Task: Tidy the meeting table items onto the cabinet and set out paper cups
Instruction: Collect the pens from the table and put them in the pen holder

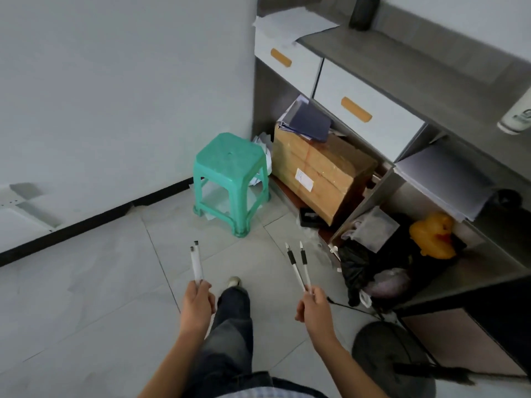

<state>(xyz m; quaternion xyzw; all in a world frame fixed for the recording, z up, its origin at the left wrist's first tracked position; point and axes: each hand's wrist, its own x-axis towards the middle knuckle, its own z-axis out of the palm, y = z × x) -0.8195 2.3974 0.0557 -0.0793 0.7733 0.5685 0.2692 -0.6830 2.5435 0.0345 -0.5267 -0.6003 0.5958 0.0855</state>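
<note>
Left hand [198, 303] and right hand [314, 308] each grip two pens [196, 264] pointing twelve o'clock; the cabinet top [402, 58] lies at one o'clock, nearer the right.

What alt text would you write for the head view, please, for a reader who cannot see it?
A person stands on a tiled floor, the left hand gripping two white pens and the right hand gripping two black-grip pens. Ahead are a green plastic stool, a cardboard box and a grey cabinet with papers on top.
</note>
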